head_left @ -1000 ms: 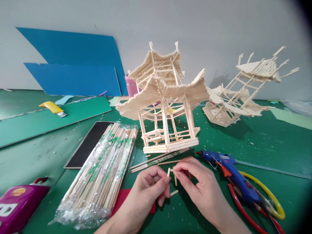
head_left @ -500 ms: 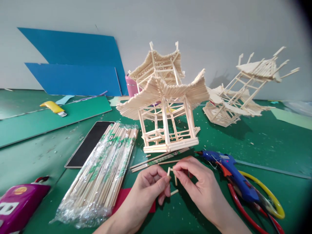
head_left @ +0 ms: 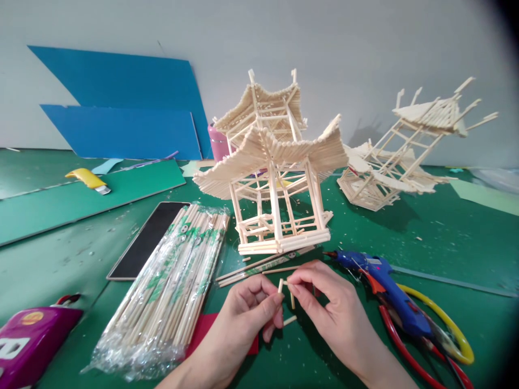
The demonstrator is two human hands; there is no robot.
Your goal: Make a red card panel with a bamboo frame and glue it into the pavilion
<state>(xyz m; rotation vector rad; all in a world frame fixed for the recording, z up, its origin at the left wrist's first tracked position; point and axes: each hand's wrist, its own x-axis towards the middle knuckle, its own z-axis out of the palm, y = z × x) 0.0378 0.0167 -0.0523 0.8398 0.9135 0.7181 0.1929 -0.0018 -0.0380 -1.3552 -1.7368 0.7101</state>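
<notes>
Low in the middle of the view, my left hand point(head_left: 247, 313) pinches a short upright wooden stick piece point(head_left: 280, 285) between thumb and forefinger. My right hand point(head_left: 324, 302) pinches another short stick piece point(head_left: 292, 299) and holds its fingertips against the left one. A third small stick bit point(head_left: 290, 320) lies on the green mat just below the fingers. A two-tier pagoda model of wooden sticks point(head_left: 275, 178) stands right behind my hands. Loose long sticks point(head_left: 259, 266) lie at its base.
A plastic-wrapped bundle of chopsticks point(head_left: 174, 286) lies left of my hands, partly over a black phone point(head_left: 141, 243). A blue glue gun point(head_left: 385, 292) and red and yellow loops lie at right. A second stick model point(head_left: 409, 151) leans far right. Blue boards, a yellow knife point(head_left: 89, 180), a magenta object point(head_left: 28, 337).
</notes>
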